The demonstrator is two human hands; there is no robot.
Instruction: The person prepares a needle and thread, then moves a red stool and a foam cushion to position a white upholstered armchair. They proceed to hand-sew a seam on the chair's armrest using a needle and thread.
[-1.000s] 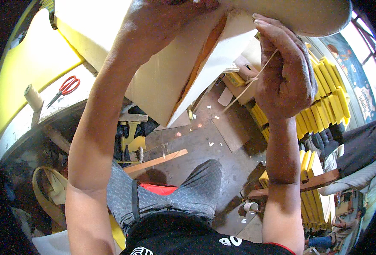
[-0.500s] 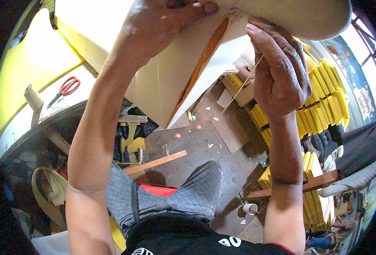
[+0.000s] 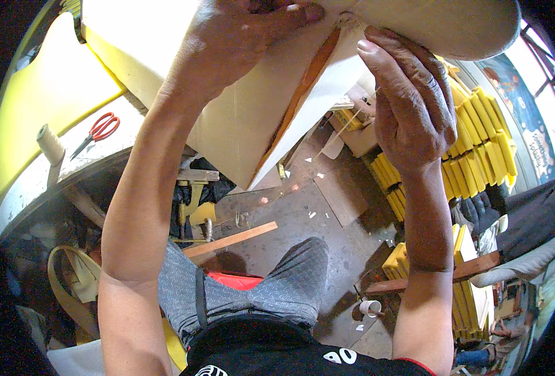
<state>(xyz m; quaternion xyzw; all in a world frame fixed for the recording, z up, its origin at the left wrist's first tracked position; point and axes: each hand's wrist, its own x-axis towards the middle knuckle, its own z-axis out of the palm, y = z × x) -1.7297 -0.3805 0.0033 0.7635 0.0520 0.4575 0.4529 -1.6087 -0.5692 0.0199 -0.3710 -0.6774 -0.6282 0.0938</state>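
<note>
A large cream padded piece [image 3: 227, 131], rounded at its right end, spans the upper middle. A long slit [image 3: 302, 88] along it shows orange-brown material inside. My left hand [image 3: 227, 50] grips the piece at the top, its thumb lying beside the slit's upper end and its other fingers mostly hidden. My right hand [image 3: 415, 106] is closed, with bent fingertips beside the slit's upper end. From its palm side a pale thread [image 3: 343, 130] slants down to the left. Whether a needle is in these fingers cannot be seen.
On the left bench lie red-handled scissors [image 3: 95, 133], a thread cone [image 3: 51, 144] and a yellow panel [image 3: 52, 94]. Yellow padded pieces [image 3: 478, 163] are stacked at right. A wooden strip [image 3: 233, 238], small scraps and a white cup [image 3: 370, 308] are on the floor.
My right hand's fingers have shifted slightly left, and the thread beside it hangs lower and slacker. My left hand and the cream piece have hardly moved.
</note>
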